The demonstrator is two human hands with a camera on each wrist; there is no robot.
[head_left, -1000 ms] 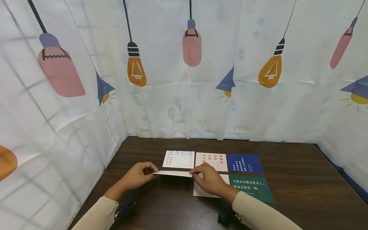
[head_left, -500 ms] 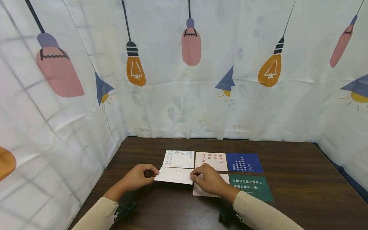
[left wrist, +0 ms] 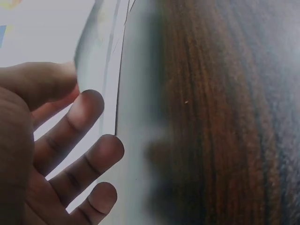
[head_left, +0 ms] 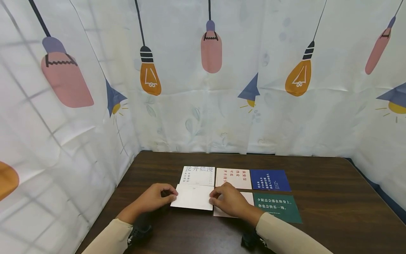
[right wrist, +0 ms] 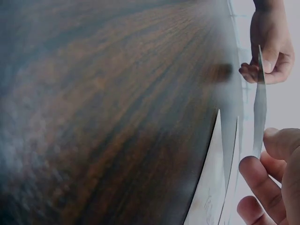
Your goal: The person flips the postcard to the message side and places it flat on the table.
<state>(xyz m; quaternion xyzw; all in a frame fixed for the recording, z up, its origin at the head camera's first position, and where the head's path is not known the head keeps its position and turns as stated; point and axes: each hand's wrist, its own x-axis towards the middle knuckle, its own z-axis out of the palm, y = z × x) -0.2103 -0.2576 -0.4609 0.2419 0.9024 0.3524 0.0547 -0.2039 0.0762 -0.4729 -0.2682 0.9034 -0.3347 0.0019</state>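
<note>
A blank white card [head_left: 192, 198], a postcard by its look, is held between both hands, its face towards the head camera. My left hand [head_left: 155, 197] pinches its left edge with thumb and fingers; the other fingers fan out below in the left wrist view. At the opposite edge my right hand [head_left: 229, 199] pinches it too. Seen edge-on in the right wrist view, the card [right wrist: 259, 108] stands raised over the table. Right behind it lies a white card with grey characters [head_left: 197, 176]. A pale card [head_left: 222, 212] is partly hidden under my right hand.
A cream card with red characters [head_left: 242, 183] lies beyond my right hand, beside a blue card [head_left: 270, 180]. In the nearer row is a green card [head_left: 279, 208]. The dark wooden table [head_left: 336, 201] meets a white curtain [head_left: 203, 120] printed with lamps.
The held card was nearly edge-on; its near edge has swung down towards me, so its blank white face now shows. Both hands keep their grip and have shifted only slightly.
</note>
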